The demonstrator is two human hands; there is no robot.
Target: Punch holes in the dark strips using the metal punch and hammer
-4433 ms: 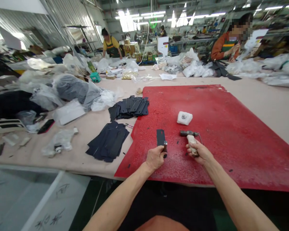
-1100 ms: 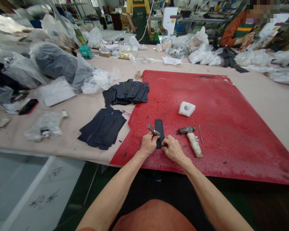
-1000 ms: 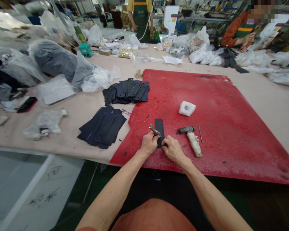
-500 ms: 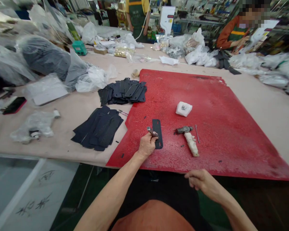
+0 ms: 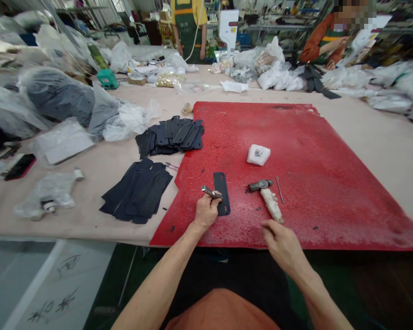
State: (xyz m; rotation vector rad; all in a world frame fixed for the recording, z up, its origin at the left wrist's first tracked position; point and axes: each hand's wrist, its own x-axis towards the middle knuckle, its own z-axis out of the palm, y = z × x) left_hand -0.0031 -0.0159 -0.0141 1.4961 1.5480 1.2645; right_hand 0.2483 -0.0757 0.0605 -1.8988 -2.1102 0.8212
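My left hand (image 5: 206,211) is closed around a metal punch (image 5: 211,192), which tilts over a dark strip (image 5: 222,187) with small holes near its end. The strip lies on a red mat (image 5: 296,137). My right hand (image 5: 281,243) hangs at the mat's front edge, fingers loosely bent and holding nothing. Just beyond its fingertips is the wrapped handle of a hammer (image 5: 270,201), whose metal head points away from me. A thin metal rod (image 5: 280,189) with a looped end lies beside the hammer. Behind them sits a white block (image 5: 258,155) with something shiny on top.
Left of the mat are two piles of dark pieces, a nearer stack (image 5: 137,192) and a farther heap (image 5: 172,135). Plastic-wrapped bundles (image 5: 58,94) crowd the table's left side. White bags (image 5: 282,73) line the back. Two people are beyond the table.
My right hand has moved up from below the mat's edge toward the hammer handle. The punch in my left hand now leans further over to the left.
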